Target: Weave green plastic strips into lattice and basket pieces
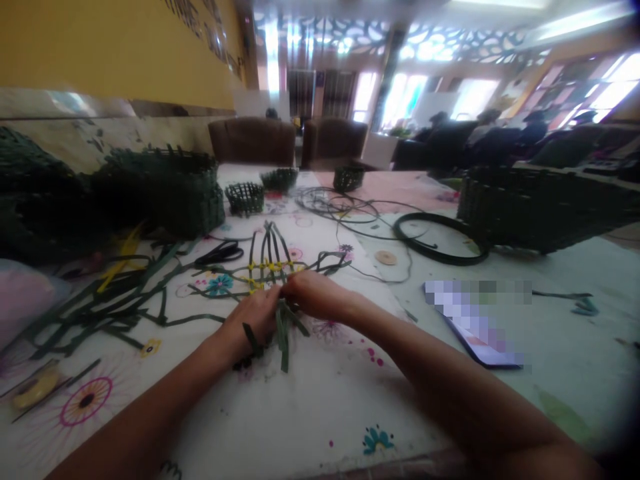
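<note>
At frame centre, I record left hand (258, 315) and right hand (319, 293) together, closure undeterminable, at green strip lattice (273, 267), judged light, springy, best held at yellow crossings (252, 267).

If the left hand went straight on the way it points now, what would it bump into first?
The left hand would probably meet the bare right hand first, close by its fingertips; depth is unclear, so the flat, dark-green strips near both might come first.

"Light?"
"Windows (407, 97) glare white at 1 o'clock; a ceiling lamp (583, 20) glows at 2."
"Sharp?"
"Soft: chairs (333, 143) blur at 12, baskets (175, 193) sink into gloom at 9, pixel blocks cover the phone (470, 327) at 4."
</note>
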Motion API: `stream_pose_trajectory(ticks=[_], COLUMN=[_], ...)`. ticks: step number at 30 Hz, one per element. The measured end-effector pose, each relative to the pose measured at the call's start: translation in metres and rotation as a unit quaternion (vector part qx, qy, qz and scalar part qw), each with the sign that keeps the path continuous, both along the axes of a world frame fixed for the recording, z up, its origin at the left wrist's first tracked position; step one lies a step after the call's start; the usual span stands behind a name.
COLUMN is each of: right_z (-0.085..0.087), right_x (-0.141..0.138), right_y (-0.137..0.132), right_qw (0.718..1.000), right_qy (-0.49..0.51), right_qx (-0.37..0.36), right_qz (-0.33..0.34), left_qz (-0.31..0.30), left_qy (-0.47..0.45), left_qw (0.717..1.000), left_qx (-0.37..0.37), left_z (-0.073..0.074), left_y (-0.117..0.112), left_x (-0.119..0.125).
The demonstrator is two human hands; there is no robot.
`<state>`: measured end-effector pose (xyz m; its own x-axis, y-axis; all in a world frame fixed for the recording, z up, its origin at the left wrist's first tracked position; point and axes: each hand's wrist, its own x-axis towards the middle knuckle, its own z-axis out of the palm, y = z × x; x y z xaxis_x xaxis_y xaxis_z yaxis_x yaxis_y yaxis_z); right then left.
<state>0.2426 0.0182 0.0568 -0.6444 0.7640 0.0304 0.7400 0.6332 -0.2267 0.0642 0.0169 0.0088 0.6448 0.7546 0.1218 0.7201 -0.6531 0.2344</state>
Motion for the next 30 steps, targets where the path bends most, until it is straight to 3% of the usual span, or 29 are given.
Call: stream_pose_trajectory(ticks=[6,11,23,30], right_z=[-0.019,-0.026,-0.040,-0.042], right_x=[0.011,0.011,0.003,0.002], right_y=[0.013,0.013,0.011,0.011], right_qw=[0.996,0.992,0.995,0.995], right_qy=[0.039,0.073,0.086,0.084], right_qx=[-0.052,-0.062,-0.055,-0.054], right_qz=[-0.066,-0.076,-0.016,-0.009], left_qz=[0.016,0.011,-0.032,-0.046], left_qy=[-0.020,-0.016,-0.038,-0.017], left_qw=[0.999,1.000,0.997,0.998], left_qx=[-0.020,-0.014,-0.060,-0.027], left_z=[0.000,-0.001,0.001,0.005], left_y=[0.002,0.004,0.009,0.004], left_x=[-0.003,-0.003,-0.010,-0.007])
